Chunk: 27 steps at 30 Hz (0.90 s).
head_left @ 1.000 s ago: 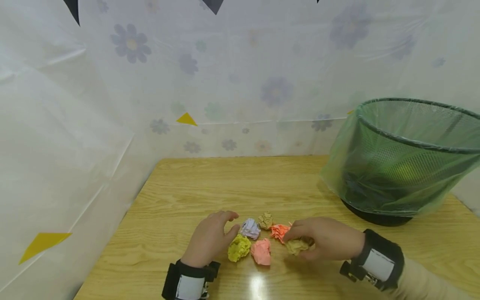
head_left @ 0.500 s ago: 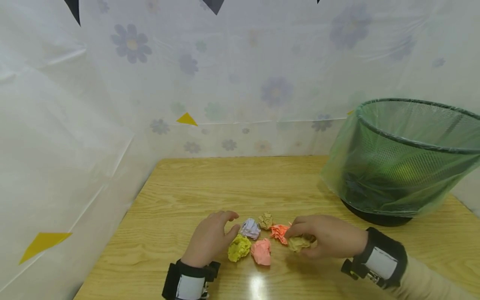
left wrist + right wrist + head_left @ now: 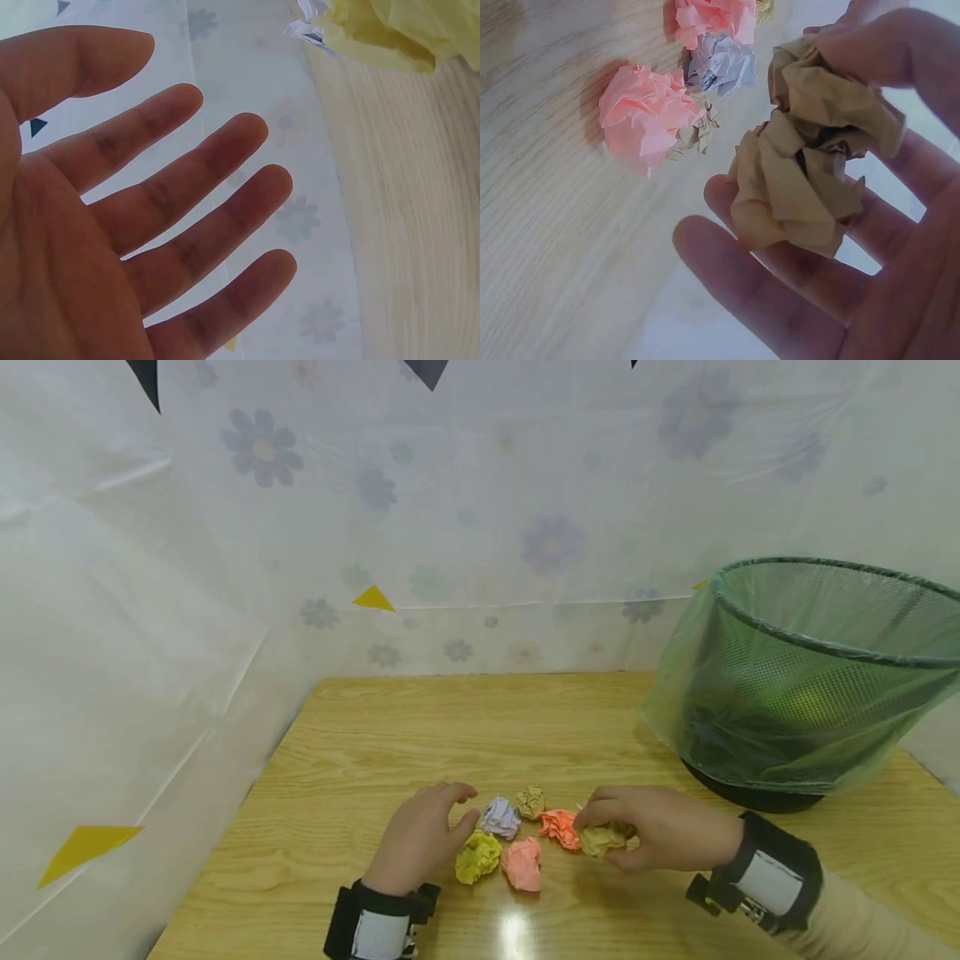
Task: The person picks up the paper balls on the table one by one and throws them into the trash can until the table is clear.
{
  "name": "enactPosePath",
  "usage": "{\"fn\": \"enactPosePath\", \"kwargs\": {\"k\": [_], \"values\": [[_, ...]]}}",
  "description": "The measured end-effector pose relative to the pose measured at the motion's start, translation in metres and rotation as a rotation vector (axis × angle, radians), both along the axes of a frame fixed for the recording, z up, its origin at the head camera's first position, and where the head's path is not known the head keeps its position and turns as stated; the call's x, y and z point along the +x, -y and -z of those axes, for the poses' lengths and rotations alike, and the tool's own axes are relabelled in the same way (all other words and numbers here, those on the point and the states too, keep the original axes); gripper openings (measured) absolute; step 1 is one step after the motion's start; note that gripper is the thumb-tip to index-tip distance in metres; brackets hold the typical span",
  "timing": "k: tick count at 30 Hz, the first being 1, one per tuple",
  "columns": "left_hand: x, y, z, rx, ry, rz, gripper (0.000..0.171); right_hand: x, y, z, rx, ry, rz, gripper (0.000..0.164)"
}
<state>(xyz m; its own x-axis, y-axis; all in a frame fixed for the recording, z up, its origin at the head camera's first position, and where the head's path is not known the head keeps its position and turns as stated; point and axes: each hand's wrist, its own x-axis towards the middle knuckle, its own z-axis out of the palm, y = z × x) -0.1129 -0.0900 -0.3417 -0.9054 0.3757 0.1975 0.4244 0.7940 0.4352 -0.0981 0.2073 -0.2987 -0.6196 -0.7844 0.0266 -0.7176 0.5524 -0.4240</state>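
My right hand (image 3: 663,828) pinches a crumpled brown paper ball (image 3: 602,840) between thumb and fingers. Close up in the right wrist view, the creased brown paper (image 3: 802,157) lies against the fingers under the thumb. Just left of it on the table is an orange paper ball (image 3: 561,828). My left hand (image 3: 420,839) holds nothing, its fingers spread in the left wrist view. Nearest to it sits a yellow paper ball (image 3: 477,857), with a pale lilac one (image 3: 501,818) behind. A pink ball (image 3: 522,864) lies between the hands, and a tan one (image 3: 532,802) farther back.
A mesh waste bin (image 3: 750,693), lined with a green plastic bag, stands at the right of the wooden table (image 3: 465,718). Behind the table hangs a white flower-patterned sheet (image 3: 480,543), which also covers the left side.
My right hand has risen slightly and shifted a little right with the brown paper ball, opening a small gap from the orange one. The left hand has stayed still.
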Motion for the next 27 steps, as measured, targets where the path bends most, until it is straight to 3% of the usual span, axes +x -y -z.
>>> {"fn": "enactPosePath", "kwargs": {"k": [27], "values": [[-0.0007,-0.0008,0.0009,-0.001,0.013,-0.008,0.028,0.0017,-0.0054,-0.0088,0.039,-0.003,0.073,0.036]]}}
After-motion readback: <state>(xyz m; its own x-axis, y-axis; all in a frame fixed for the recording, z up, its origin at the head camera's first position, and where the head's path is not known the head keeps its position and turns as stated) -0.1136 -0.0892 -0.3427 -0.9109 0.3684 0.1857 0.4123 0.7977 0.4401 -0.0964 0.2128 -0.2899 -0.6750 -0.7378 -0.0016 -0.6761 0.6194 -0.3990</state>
